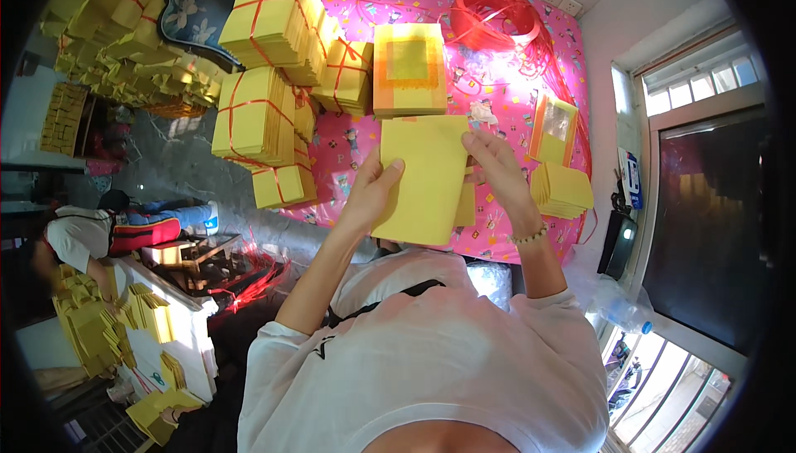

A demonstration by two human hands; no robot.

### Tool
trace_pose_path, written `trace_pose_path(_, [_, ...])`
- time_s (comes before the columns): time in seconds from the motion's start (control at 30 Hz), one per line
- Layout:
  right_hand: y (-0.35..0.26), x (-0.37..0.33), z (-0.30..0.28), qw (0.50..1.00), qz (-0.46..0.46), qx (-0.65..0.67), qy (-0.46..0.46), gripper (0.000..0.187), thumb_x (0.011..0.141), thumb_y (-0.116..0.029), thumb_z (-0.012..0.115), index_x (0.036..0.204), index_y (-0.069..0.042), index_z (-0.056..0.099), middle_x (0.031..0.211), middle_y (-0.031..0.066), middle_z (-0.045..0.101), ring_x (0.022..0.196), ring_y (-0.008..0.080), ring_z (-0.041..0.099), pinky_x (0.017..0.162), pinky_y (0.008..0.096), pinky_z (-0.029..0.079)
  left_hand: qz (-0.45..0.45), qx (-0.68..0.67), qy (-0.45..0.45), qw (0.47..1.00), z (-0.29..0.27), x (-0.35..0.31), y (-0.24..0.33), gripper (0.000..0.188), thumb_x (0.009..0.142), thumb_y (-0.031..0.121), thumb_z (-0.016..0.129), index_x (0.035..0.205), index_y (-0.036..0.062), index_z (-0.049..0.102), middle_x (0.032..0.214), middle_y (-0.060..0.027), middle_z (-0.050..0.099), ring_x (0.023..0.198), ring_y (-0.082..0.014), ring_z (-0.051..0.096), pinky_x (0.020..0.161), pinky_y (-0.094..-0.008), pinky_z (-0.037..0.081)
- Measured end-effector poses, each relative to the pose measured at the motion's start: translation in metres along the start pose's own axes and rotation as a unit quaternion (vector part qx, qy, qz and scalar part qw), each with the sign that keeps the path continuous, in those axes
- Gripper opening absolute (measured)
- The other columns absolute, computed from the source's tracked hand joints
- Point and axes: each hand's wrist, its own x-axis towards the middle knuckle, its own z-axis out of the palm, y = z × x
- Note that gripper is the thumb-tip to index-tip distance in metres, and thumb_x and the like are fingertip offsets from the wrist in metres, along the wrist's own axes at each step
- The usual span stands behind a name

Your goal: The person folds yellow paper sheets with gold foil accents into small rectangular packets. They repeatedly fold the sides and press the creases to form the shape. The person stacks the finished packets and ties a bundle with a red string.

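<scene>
My left hand (pixel 371 192) is closed on the left side of a yellow paper stack (pixel 427 175), its thumb lying on top. My right hand (pixel 502 172) pinches the stack's upper right edge. How thick the stack is, I cannot tell from above. Just beyond it, on the pink patterned table cover (pixel 348 142), stands a taller yellow stack (pixel 410 103) topped by an orange-bordered sheet with a yellow square. To the right of my right hand lie a fanned yellow paper pile (pixel 562 192) and an orange-edged sheet (pixel 553 129).
Bundles of yellow paper (pixel 257 117) tied with red strips rise at the left. A coil of red plastic strapping (pixel 495 15) lies at the back right. Another person (pixel 83 237) works at a white table (pixel 184 333) on the left. A plastic bottle (pixel 622 312) is near the window.
</scene>
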Motion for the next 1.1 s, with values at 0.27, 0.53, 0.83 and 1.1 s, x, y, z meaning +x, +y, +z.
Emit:
trace_pose_path(0.27, [0.030,-0.003,0.012,0.998,0.011,-0.047,-0.046,0.030,0.092,-0.027,0.058,0.102,0.000,0.066,0.087,0.0049,0.069,0.071,0.0087,0.065,0.063,0.0220,0.054,0.000,0.022,0.046,0.999,-0.009,-0.001,-0.005,0.034,0.096,0.012,0.046,0.127,0.0002,0.043,0.118,-0.0076,0.056,0.109,-0.0148,0.053,0.093,-0.0305,0.041])
trace_pose_path(0.53, [0.035,0.000,0.018,0.990,0.056,-0.118,-0.060,0.032,0.090,-0.031,0.060,0.096,-0.001,0.068,0.080,0.0038,0.068,0.067,0.0077,0.064,0.057,0.0208,0.052,-0.017,0.006,0.055,0.998,-0.024,0.002,-0.008,0.033,0.096,0.012,0.046,0.126,-0.0009,0.044,0.118,-0.0086,0.056,0.109,-0.0153,0.053,0.093,-0.0299,0.041])
trace_pose_path(0.83, [0.044,-0.007,0.032,0.992,0.051,-0.098,-0.062,0.033,0.090,-0.032,0.061,0.094,0.001,0.068,0.077,0.0044,0.068,0.063,0.0078,0.063,0.054,0.0198,0.050,-0.017,-0.003,0.085,0.996,-0.032,0.005,-0.005,0.033,0.096,0.015,0.047,0.126,0.0013,0.046,0.119,-0.0080,0.057,0.108,-0.0164,0.055,0.089,-0.0306,0.045])
trace_pose_path(1.1, [0.060,-0.007,0.042,0.995,0.040,-0.044,-0.076,0.035,0.091,-0.029,0.061,0.095,0.005,0.067,0.078,0.0059,0.067,0.064,0.0084,0.062,0.054,0.0223,0.051,0.036,0.043,0.118,0.991,-0.036,0.000,-0.005,0.031,0.096,0.011,0.044,0.125,0.0001,0.043,0.118,-0.0082,0.055,0.108,-0.0149,0.051,0.094,-0.0299,0.039])
